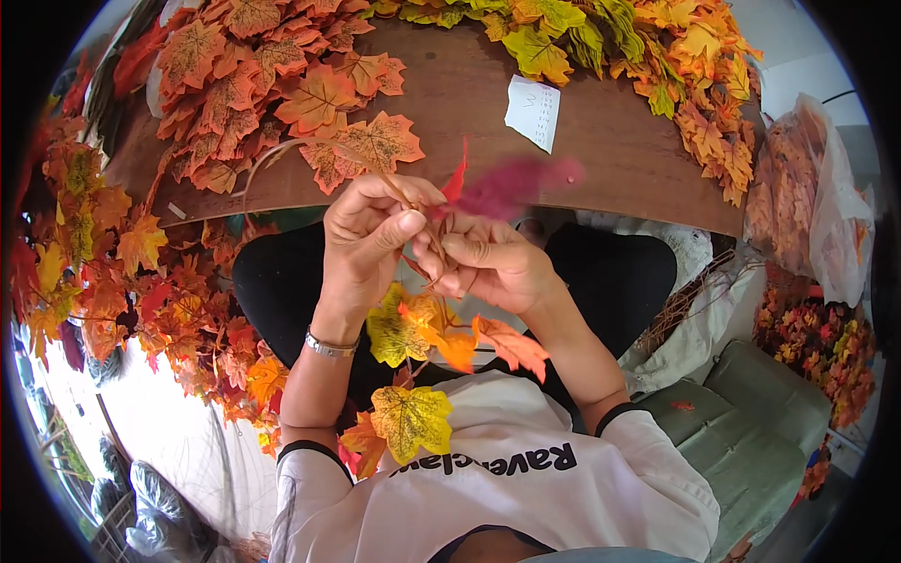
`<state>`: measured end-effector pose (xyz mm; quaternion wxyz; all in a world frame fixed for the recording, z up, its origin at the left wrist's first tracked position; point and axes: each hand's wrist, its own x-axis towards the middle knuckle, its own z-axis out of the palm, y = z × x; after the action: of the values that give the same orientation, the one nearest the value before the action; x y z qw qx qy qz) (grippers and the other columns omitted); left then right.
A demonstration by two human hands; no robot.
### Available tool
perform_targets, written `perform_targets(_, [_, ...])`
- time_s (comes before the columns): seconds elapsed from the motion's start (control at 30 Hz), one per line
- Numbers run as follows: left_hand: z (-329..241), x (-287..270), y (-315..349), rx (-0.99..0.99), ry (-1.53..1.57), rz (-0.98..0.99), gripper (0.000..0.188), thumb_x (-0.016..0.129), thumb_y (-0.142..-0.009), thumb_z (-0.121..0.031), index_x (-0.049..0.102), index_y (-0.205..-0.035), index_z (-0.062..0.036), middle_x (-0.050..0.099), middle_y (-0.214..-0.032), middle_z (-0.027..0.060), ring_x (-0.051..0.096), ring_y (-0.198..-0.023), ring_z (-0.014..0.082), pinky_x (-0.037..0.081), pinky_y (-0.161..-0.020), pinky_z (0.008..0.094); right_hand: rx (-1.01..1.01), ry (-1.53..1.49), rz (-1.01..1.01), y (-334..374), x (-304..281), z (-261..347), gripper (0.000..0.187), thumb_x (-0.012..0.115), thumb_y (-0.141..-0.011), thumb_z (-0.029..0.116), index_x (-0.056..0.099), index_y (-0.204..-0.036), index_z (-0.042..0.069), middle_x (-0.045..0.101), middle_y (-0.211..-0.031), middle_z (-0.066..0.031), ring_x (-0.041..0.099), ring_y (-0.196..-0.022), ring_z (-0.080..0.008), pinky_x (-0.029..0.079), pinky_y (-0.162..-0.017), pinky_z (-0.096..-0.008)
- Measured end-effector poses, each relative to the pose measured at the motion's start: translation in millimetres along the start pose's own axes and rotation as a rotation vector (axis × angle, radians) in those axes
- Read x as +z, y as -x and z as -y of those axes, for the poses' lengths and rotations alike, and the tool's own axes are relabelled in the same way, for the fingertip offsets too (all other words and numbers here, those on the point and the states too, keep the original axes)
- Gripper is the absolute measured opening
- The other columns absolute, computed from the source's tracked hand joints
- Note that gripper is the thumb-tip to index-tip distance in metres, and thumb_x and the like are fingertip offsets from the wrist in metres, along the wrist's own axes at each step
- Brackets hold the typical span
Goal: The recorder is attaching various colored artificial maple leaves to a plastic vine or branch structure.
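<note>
My left hand [371,230] pinches the brown stem [352,150] of an artificial maple leaf garland, thumb and fingers pressed together. The stem arches out to the left above the table edge. Close beside it, my right hand [502,263] is closed on the same garland, its fingertips meeting at the stem. A dark red leaf [507,188], smeared by motion, sticks out beyond my right hand. An upright red leaf [457,174] shows between the hands. Below them hang a yellow leaf [410,422] and an orange leaf [511,345], over my lap and shirt.
Orange leaves [225,103] pile up at the table's far left; green and yellow ones [554,42] lie along its far edge. A paper slip [532,113] rests on the brown table [441,94]. Plastic bags of leaves [798,197] stand right, above a green seat [751,441]. Garlands [141,244] hang left.
</note>
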<state>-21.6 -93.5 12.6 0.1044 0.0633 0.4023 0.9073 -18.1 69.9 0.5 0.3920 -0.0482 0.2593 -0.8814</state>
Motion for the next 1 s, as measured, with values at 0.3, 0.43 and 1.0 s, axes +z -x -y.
perform_targets(0.3, [5, 2, -1, 0.269, -0.331, -0.146, 0.012, 0.06, -0.077, 0.003, 0.053, -0.086, -0.0001, 0.057, -0.088, 0.0097, 0.054, -0.073, 0.0107, 0.047, -0.063, 0.0213, -0.098, -0.057, -0.128, -3, 1, -7, 0.016, 0.049, -0.089, 0.019, 0.048, -0.086, 0.004, 0.052, -0.078, -0.0042, 0.044, -0.065, -0.0087, 0.036, -0.059, -0.023])
perform_targets(0.43, [-1, 8, 0, 0.193, -0.258, -0.101, 0.009, 0.058, -0.079, 0.003, 0.053, -0.086, 0.0036, 0.061, -0.082, 0.0141, 0.057, -0.064, 0.0119, 0.048, -0.057, 0.0207, -0.026, -0.198, -0.109, -2, 0, -13, 0.017, 0.049, -0.089, 0.02, 0.049, -0.086, 0.004, 0.053, -0.078, -0.0035, 0.044, -0.065, -0.0089, 0.036, -0.059, -0.0225])
perform_targets(1.0, [5, 7, 4, 0.102, -0.152, 0.111, 0.012, 0.063, -0.074, 0.001, 0.056, -0.083, 0.0021, 0.06, -0.071, 0.0152, 0.061, -0.064, 0.0189, 0.049, -0.053, 0.0243, -0.39, 1.197, -0.723, 85, -66, 122, 0.013, 0.059, -0.08, 0.011, 0.063, -0.087, 0.001, 0.063, -0.079, -0.0053, 0.056, -0.064, -0.0088, 0.046, -0.061, -0.0216])
